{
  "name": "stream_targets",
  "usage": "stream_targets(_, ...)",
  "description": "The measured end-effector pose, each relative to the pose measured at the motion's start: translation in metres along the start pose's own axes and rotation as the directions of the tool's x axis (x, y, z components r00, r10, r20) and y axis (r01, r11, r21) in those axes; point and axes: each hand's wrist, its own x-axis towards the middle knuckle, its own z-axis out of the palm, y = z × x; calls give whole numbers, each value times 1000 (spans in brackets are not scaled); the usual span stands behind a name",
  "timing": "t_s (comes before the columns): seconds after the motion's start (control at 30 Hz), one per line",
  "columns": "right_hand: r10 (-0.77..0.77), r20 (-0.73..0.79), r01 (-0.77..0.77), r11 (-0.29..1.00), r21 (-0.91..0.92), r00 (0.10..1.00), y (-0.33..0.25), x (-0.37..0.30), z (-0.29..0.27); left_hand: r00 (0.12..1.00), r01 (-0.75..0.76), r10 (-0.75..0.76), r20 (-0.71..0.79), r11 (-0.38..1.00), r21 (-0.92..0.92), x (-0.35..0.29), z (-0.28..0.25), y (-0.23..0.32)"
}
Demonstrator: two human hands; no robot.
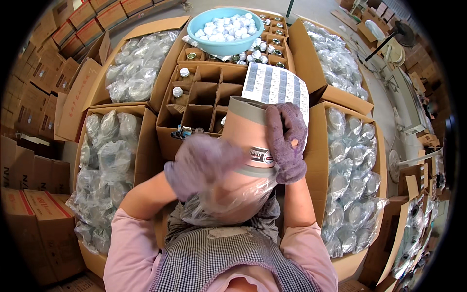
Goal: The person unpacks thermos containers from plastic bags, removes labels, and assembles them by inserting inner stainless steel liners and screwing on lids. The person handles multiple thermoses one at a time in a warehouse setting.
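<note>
A wide peach-coloured cylinder (239,123) with grey bands at both ends stands tilted in front of me, a dark oval sticker (261,155) on its side. Clear plastic film (233,202) hangs around its lower end near my lap. My right hand (287,141), in a purple-grey work glove, is wrapped over the cylinder's right side. My left hand (206,163), gloved alike, is smeared by motion beside the cylinder's left side; its fingers cannot be made out. Behind the cylinder lies a sheet of printed labels (277,85).
A divided carton (168,142) ahead holds a few white-capped bottles (178,92). Beyond it, a light-blue basin (194,40) full of white caps (228,28) rests on another divided carton. Open cartons of plastic-wrapped glassware (115,158) flank me. A fan (404,34) stands far right.
</note>
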Motion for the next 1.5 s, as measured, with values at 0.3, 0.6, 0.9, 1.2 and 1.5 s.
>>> stream_targets(0.3, 197, -74, -191, 979, 77, 978, 5, -12, -33, 796, 394, -576, -187, 727, -562, 44, 3, -113)
stream_targets(0.6, 174, -176, -170, 985, 41, 969, 8, -19, -41, 761, 496, -606, 230, 773, 395, 111, 168, -249)
stream_targets(0.9, 222, -151, -213, 974, 72, 963, 11, -16, -37, 569, 803, -822, 2, 556, 216, 100, 102, -226)
stream_targets(1.2, -65, -259, 254, 523, 813, 964, 48, -3, -33, 915, 402, -204, 349, 556, -728, 10, 49, -99)
stream_targets(1.5, 545, 311, -543, 338, 769, 779, 92, 3, -60, 945, 325, -274, 178, 852, -411, -60, 26, 3)
